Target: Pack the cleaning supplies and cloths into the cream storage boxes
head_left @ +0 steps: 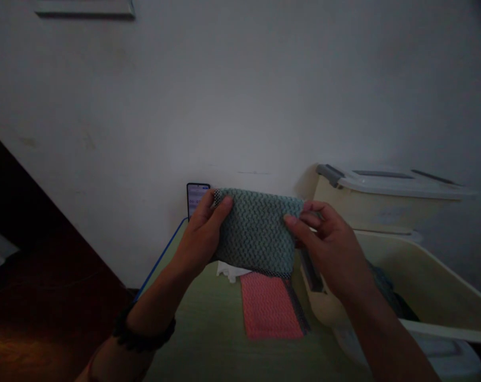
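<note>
A folded green textured cloth [260, 231] with a dark checked edge is held up above the table. My left hand [204, 228] pinches its upper left corner, thumb in front. At the upper right corner, my right hand [323, 233] grips the cloth between thumb and fingers. Below it, a folded pink cloth [270, 310] with a dark striped edge lies flat on the table. Part of a white item [230, 271] shows beneath the green cloth; most of it is hidden, so I cannot tell its kind.
A phone [196, 195] leans against the wall behind the green table [200, 329]. At the right stands an open cream bin [435, 254] with dark fabric inside. Behind it is another lidded bin [383, 204]. Dark floor lies to the left.
</note>
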`<state>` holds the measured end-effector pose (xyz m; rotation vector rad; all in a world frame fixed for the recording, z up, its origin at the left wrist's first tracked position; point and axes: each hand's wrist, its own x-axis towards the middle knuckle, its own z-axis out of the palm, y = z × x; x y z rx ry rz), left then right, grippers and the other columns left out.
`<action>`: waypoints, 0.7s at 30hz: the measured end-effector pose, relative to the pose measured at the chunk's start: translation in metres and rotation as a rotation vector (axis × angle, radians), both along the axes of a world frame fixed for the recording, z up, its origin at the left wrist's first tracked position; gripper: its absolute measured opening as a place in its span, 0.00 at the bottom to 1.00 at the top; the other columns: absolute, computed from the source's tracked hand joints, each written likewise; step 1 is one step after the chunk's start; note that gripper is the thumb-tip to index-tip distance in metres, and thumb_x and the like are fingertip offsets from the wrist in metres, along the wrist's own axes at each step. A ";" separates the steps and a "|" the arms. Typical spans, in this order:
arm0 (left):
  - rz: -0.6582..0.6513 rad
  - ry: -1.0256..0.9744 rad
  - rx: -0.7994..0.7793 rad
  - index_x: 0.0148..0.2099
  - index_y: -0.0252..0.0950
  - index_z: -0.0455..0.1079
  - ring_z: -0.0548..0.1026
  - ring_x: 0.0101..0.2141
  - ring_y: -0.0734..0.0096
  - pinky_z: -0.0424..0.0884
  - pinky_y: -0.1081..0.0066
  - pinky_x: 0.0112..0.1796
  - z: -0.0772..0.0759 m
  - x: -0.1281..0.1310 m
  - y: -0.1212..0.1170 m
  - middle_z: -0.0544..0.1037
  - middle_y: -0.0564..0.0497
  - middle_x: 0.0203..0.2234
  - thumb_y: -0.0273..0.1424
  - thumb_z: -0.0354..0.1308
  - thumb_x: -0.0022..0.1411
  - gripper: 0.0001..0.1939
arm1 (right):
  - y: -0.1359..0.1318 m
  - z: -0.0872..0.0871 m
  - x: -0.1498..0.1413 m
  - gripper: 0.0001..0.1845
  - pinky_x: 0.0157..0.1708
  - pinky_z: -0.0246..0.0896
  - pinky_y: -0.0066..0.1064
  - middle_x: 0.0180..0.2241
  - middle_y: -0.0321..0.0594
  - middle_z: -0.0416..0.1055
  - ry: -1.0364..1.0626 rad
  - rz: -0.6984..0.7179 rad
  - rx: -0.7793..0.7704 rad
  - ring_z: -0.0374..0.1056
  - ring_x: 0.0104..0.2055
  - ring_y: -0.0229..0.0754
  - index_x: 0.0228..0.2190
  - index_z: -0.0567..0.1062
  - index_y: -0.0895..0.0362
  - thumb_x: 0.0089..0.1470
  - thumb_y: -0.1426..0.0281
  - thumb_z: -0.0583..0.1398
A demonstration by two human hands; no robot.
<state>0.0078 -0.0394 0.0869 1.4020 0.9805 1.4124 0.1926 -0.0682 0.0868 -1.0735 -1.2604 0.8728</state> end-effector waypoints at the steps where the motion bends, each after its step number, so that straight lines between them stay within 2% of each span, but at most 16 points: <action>1: -0.003 0.004 -0.004 0.38 0.42 0.64 0.67 0.27 0.73 0.65 0.75 0.29 0.000 0.000 0.000 0.69 0.57 0.26 0.40 0.54 0.60 0.08 | 0.000 0.000 0.000 0.14 0.24 0.64 0.27 0.29 0.33 0.72 -0.043 0.014 0.003 0.68 0.26 0.36 0.32 0.66 0.53 0.47 0.61 0.63; 4: 0.001 0.012 -0.003 0.39 0.41 0.65 0.68 0.28 0.72 0.65 0.74 0.30 -0.002 0.001 0.000 0.70 0.56 0.27 0.40 0.54 0.60 0.09 | -0.002 0.001 0.000 0.10 0.25 0.64 0.28 0.28 0.34 0.72 -0.108 0.078 0.021 0.68 0.28 0.37 0.30 0.71 0.54 0.50 0.61 0.61; 7: 0.023 -0.001 -0.004 0.39 0.39 0.66 0.69 0.32 0.70 0.66 0.73 0.32 -0.005 0.001 0.001 0.71 0.55 0.30 0.42 0.55 0.59 0.12 | -0.003 0.001 0.000 0.08 0.30 0.64 0.29 0.26 0.33 0.71 -0.081 0.172 0.009 0.68 0.29 0.37 0.30 0.73 0.53 0.52 0.62 0.60; 10: 0.022 -0.023 -0.045 0.40 0.39 0.68 0.70 0.35 0.68 0.66 0.73 0.33 -0.006 0.001 0.001 0.73 0.53 0.33 0.43 0.56 0.58 0.14 | -0.003 0.001 0.001 0.11 0.32 0.64 0.30 0.26 0.33 0.70 0.061 0.236 -0.028 0.67 0.30 0.37 0.24 0.73 0.54 0.52 0.61 0.60; 14: 0.000 -0.046 -0.142 0.40 0.39 0.68 0.71 0.34 0.68 0.66 0.74 0.30 -0.007 0.001 0.002 0.74 0.53 0.33 0.44 0.56 0.57 0.15 | -0.002 0.001 0.004 0.10 0.37 0.65 0.34 0.29 0.36 0.73 0.240 0.275 -0.146 0.68 0.34 0.40 0.23 0.74 0.54 0.48 0.61 0.63; 17: -0.068 -0.074 -0.191 0.40 0.39 0.66 0.71 0.30 0.69 0.67 0.73 0.28 -0.008 -0.003 0.004 0.72 0.54 0.30 0.43 0.56 0.56 0.14 | -0.001 0.000 0.007 0.10 0.42 0.63 0.37 0.29 0.37 0.73 0.137 0.300 -0.140 0.69 0.37 0.42 0.23 0.75 0.54 0.47 0.61 0.63; 21: -0.149 -0.116 -0.156 0.39 0.41 0.63 0.71 0.29 0.69 0.68 0.72 0.29 -0.005 -0.009 0.005 0.70 0.56 0.29 0.40 0.56 0.56 0.11 | 0.000 0.000 0.011 0.08 0.44 0.61 0.37 0.29 0.34 0.74 -0.137 0.300 -0.093 0.69 0.37 0.42 0.22 0.77 0.52 0.48 0.63 0.62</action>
